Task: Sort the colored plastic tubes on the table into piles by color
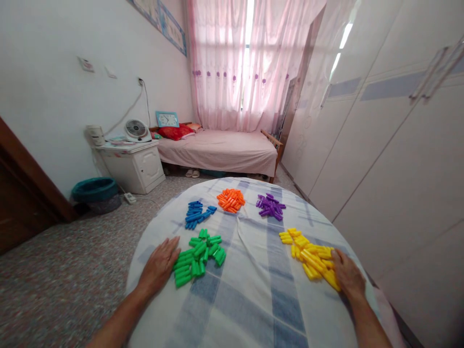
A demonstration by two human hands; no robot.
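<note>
Apparently to keep colours unmixed, green pieces (199, 249) and yellow pieces (313, 261) lie well apart on the table (250, 302), the left hand (160, 261) resting flat against the green, the right hand (348, 275) touching the yellow, its grip impossible to tell.

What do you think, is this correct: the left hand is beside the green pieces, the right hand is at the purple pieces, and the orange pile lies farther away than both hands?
One thing is wrong: the head view shows the right hand at the yellow pieces. The left hand is beside the green pieces, and the orange pile lies farther away than both hands.
</note>
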